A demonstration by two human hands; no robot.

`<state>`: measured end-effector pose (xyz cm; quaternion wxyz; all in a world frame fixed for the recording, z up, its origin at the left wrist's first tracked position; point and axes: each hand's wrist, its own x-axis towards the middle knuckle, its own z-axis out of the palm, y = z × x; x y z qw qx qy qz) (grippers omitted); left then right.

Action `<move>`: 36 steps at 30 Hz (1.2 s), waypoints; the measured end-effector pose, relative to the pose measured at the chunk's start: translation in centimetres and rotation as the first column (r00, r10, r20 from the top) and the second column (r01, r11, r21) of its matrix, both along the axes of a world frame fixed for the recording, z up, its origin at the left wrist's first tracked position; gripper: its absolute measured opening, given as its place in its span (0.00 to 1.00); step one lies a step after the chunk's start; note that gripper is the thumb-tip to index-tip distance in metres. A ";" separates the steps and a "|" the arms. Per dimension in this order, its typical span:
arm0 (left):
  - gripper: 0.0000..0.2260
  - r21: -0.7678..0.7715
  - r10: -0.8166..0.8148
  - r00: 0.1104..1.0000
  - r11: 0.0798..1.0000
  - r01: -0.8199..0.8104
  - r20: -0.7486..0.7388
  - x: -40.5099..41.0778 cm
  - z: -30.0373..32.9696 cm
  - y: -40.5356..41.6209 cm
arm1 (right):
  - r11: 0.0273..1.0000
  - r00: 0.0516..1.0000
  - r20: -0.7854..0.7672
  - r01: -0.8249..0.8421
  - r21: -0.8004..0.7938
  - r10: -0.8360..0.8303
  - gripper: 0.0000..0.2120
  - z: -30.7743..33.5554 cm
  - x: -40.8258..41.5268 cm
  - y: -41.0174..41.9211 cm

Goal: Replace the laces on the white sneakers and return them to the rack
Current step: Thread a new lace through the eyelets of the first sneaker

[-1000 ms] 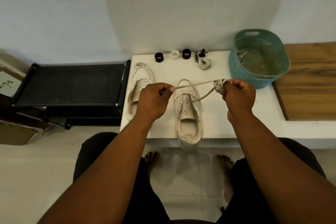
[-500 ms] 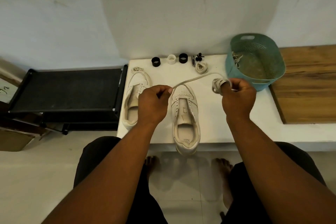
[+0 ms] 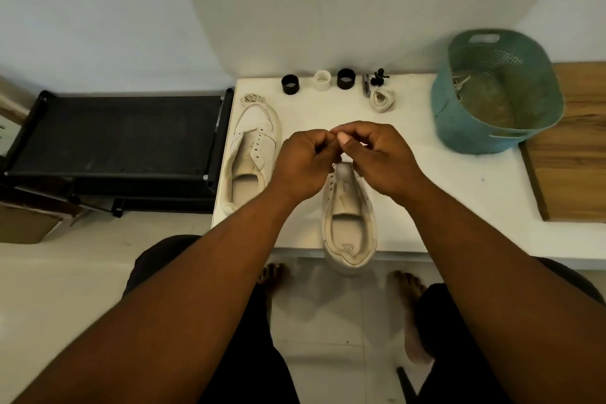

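Two white sneakers lie on the white table, toes away from me. The left sneaker has bare eyelets. The right sneaker overhangs the front edge, its toe hidden by my hands. My left hand and my right hand meet above that toe, fingers curled, pinching a wound white lace between them; only a small bundle shows. A coiled lace lies farther back, another coil by the left sneaker's toe.
A black shoe rack stands left of the table. A teal basket sits at the back right, a wooden board beyond it. Two black rings and a white ring line the back edge, beside a small black clip.
My hands were apart with the lace stretched between them; now they have come together above the right sneaker's toe, and the lace is bunched between the fingers.
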<state>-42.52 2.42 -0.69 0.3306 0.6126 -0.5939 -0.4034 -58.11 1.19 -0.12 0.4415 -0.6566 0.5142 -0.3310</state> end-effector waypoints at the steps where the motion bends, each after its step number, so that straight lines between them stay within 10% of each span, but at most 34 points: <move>1: 0.14 0.011 -0.008 1.000 1.000 0.008 0.016 0.3 -0.3 0.0 | 1.000 0.999 -0.032 0.009 0.001 -0.009 0.08 -0.1 -0.1 -0.2; 12: 0.12 0.057 0.093 0.987 0.993 -0.101 0.133 2.1 -2.0 0.5 | 0.998 0.936 -0.353 0.023 0.067 0.002 0.02 -2.3 -1.4 -2.0; 16: 0.30 0.157 -0.097 0.954 0.986 0.054 0.282 0.5 -2.1 1.8 | 0.997 0.914 -0.406 0.004 0.075 0.026 0.02 -3.0 -1.6 -1.7; 36: 0.11 0.010 0.176 0.957 0.983 -0.183 0.230 -0.4 -2.0 2.0 | 0.994 0.879 -0.473 0.096 0.060 -0.056 0.03 -4.9 0.3 -0.4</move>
